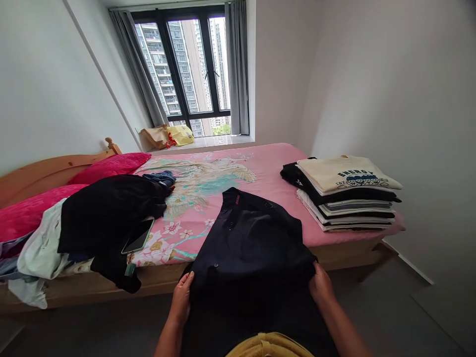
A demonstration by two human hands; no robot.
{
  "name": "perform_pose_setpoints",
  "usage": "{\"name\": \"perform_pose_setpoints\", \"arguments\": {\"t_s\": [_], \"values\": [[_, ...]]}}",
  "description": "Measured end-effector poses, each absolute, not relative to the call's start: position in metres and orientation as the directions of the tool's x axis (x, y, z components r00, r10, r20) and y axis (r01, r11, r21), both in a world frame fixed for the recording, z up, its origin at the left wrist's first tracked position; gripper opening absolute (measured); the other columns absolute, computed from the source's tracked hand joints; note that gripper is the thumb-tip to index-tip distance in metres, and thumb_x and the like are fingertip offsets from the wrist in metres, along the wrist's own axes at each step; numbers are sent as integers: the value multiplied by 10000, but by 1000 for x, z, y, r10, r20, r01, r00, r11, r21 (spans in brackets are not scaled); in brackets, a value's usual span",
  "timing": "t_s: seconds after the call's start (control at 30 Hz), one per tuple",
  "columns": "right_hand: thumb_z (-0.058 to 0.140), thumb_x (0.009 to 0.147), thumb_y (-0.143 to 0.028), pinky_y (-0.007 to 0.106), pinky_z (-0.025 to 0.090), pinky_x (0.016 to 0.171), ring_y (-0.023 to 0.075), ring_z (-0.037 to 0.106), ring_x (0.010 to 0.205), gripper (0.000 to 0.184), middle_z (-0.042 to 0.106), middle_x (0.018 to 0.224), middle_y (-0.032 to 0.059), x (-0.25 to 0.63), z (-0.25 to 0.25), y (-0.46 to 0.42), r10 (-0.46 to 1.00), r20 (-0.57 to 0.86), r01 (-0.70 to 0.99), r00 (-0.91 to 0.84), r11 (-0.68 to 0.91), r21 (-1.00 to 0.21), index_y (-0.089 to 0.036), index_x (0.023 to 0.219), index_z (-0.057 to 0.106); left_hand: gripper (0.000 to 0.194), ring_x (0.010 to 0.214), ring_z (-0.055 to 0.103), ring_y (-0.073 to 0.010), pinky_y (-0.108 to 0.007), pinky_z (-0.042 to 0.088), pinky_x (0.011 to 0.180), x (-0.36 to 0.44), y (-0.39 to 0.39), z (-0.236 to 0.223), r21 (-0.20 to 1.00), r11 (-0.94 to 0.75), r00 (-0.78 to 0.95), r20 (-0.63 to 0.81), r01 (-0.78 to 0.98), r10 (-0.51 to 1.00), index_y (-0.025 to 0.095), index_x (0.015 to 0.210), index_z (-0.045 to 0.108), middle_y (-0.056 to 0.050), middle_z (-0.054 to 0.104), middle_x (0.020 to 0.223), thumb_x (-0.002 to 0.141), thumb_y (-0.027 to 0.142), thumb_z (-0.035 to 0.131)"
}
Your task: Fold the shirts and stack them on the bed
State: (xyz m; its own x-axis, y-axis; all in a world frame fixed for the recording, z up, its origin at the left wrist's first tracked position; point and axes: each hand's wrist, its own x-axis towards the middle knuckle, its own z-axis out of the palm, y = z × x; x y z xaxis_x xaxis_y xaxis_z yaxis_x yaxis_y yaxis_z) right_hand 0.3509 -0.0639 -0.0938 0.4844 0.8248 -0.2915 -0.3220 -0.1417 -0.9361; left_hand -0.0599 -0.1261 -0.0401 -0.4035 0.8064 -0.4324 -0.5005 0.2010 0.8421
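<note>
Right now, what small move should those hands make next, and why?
Probably ease the dark garment a little farther onto the bed: the left hand and right hand each hold a side edge, its far end lies there, its near part hangs past the bed's edge, and pink sheet shows beyond it.

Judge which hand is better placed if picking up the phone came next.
Probably the left hand: it grips the dark garment on the side nearer the phone. The right hand holds the garment's far side and would have to reach across.
</note>
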Motion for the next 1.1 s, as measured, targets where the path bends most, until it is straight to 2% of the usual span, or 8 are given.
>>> {"name": "perform_pose_setpoints", "arguments": {"t_s": [0.2,0.37,0.53,0.63,0.77,0.83,0.93,1.1], "values": [[656,720,-330,309,588,735,180,669,838,246,700,885,-16,390,-58,-87,810,-502,-682,304,-183,-708,-221,942,651,200,718,697,-191,-276,547,681,-49,-151,-21,808,153,-369,-418,-569,830,160,800,620,-25,723,759,653,207,747],[698,685,-201,169,567,695,117,657,822,181,693,914,-33,414,-10,-88,890,-255,-627,377,42,-778,-229,861,667,257,715,682,-162,-229,520,671,-44,-158,-2,837,110,-384,-358,-536,851,159,806,642,-7,722,756,624,270,786],[720,676,-319,218,567,673,133,644,802,281,678,969,-21,430,41,-91,919,-148,-561,366,91,-823,-250,945,676,218,814,673,-165,-240,517,752,-38,-157,34,823,-4,-331,-223,-567,917,156,843,668,-24,726,866,690,291,744],[737,631,-399,247,544,656,147,625,752,375,672,890,-15,440,52,-85,903,-89,-388,419,89,-917,-256,971,671,250,940,655,-190,-261,502,849,-28,-155,49,805,-47,-340,-195,-591,920,164,902,689,-28,729,920,697,301,734],[742,576,-426,319,502,762,188,597,760,409,654,814,35,432,39,-83,786,69,121,615,-8,-993,-182,894,663,249,1056,623,-241,-317,469,953,-1,-156,51,813,71,-250,-259,-578,933,165,895,702,-53,728,990,693,307,735],[698,641,-486,335,492,784,196,603,779,436,659,852,49,412,32,-94,850,97,169,518,10,-986,-182,947,643,260,1070,621,-246,-338,454,982,13,-158,49,810,110,-250,-303,-576,920,175,916,702,-55,726,1014,685,287,739],[597,778,-530,315,480,795,200,619,812,384,668,853,56,372,33,-120,987,41,167,155,15,-986,-183,932,652,304,1058,632,-242,-337,450,995,27,-162,51,800,135,-261,-343,-585,902,177,937,700,-60,726,1017,656,274,760],[414,911,-491,303,423,888,203,587,939,405,665,947,45,322,36,-128,965,-1,220,-261,58,-974,-188,909,683,361,1051,636,-254,-334,471,974,28,-169,64,793,166,-228,-357,-586,906,179,926,704,-58,739,964,598,293,803]]}}
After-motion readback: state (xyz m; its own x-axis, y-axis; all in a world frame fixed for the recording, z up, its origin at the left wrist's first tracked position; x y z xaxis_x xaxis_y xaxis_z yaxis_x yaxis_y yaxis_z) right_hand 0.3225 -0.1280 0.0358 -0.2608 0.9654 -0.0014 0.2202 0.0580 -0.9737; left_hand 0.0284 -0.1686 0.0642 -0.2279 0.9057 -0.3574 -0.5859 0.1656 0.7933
